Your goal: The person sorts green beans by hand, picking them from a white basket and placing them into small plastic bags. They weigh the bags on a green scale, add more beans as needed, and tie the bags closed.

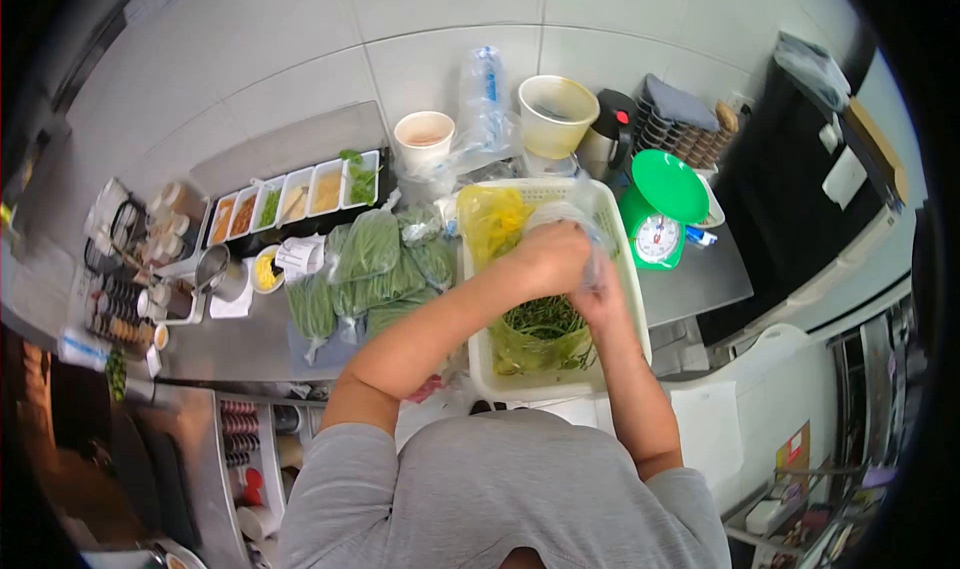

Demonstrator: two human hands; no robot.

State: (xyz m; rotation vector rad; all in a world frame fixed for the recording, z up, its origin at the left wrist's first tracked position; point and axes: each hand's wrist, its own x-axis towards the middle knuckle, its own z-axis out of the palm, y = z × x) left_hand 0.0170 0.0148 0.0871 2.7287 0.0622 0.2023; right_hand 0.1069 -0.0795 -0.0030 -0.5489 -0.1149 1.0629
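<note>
Above a white plastic basket (pixel 480 369) my hands are close together at a clear plastic bag (pixel 572 212). My left hand (pixel 556 255) is closed on the bag, its fingers partly hidden behind the knuckles. Just to the right and lower, my right hand (pixel 598 295) is also closed at the bag's side. What the bag holds cannot be made out. Below my hands, thin green vegetable stems (pixel 545 317) lie in a yellow plastic bag (pixel 490 214) inside the basket.
Left of the basket lie several bagged bundles of green vegetables (pixel 375 259). Behind them is a tray of toppings (pixel 295 199). A green dial scale (pixel 660 224) stands to the right. A paper bowl (pixel 424 141), a plastic tub (pixel 556 114) and a thermos jug (pixel 607 134) line the wall.
</note>
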